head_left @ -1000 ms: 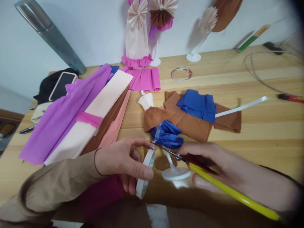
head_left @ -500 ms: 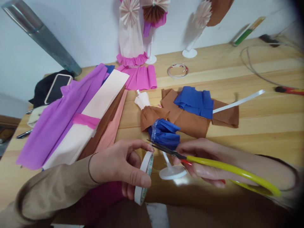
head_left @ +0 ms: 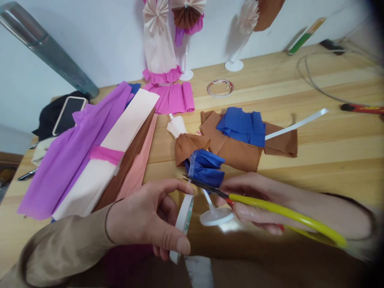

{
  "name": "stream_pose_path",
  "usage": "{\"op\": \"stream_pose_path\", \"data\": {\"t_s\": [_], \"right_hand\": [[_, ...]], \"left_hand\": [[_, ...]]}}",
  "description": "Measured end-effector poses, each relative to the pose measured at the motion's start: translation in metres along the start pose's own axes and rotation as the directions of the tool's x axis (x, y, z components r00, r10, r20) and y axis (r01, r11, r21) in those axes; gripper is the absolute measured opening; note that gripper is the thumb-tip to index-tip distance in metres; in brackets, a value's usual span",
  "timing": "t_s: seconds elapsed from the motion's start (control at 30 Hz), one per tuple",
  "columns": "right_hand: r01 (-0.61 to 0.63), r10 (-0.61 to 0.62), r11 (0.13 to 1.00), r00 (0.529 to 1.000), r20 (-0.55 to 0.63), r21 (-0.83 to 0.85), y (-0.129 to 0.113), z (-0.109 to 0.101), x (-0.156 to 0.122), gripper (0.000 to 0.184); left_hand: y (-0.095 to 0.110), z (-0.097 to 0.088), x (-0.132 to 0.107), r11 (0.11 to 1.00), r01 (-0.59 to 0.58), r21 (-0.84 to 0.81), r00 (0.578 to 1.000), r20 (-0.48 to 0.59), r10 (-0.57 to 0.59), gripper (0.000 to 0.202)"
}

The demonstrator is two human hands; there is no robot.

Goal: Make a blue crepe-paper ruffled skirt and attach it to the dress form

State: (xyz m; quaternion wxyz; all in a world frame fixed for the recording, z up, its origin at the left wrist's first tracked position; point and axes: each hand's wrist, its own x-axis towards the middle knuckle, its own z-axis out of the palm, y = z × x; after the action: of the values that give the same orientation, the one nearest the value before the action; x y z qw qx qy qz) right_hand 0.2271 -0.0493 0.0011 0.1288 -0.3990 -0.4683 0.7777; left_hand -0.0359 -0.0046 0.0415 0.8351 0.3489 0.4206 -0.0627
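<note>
Since second ago: scissors (head_left: 264, 204) turned, more yellow handle showing, blades at tape strip (head_left: 192, 162) on blue frill (head_left: 210, 163). Right hand (head_left: 252, 185) gripping scissors. Left hand (head_left: 138, 218) pinching tape roll (head_left: 183, 218) below frill. Bottle (head_left: 57, 54) by wall, contents hidden.

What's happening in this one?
A person has both hands at a small dress form with a brown skirt. The left hand holds a roll of tape, and a clear strip runs from it up along the blue gathered paper. The right hand holds yellow-handled scissors, the blades at the strip; whether they have cut it is hard to tell. Folded colored paper lies to the left.
</note>
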Motion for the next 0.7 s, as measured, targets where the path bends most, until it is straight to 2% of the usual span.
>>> {"op": "stream_pose_path", "data": {"t_s": [0.1,0.3,0.53,0.7], "right_hand": [[-0.114,0.115,0.992,0.993,-0.002,0.052,-0.016,0.001,-0.005,0.051],[-0.133,0.138,0.985,0.99,-0.041,0.11,-0.03,0.007,-0.007,0.057],[-0.195,0.196,0.973,0.981,0.004,0.12,-0.028,0.001,-0.015,0.057],[-0.172,0.165,0.978,0.984,0.066,0.116,-0.022,-0.002,-0.018,0.057]], "left_hand": [[0.0,0.0,-0.002,1.0,0.006,0.004,1.0,0.016,-0.006,0.09],[0.001,-0.003,0.003,1.0,0.01,0.007,0.999,0.036,-0.01,0.087],[0.0,-0.004,0.003,0.999,0.025,0.032,0.999,0.04,-0.026,0.087],[0.0,-0.004,0.001,0.999,0.021,0.031,0.999,0.032,-0.022,0.085]]}}
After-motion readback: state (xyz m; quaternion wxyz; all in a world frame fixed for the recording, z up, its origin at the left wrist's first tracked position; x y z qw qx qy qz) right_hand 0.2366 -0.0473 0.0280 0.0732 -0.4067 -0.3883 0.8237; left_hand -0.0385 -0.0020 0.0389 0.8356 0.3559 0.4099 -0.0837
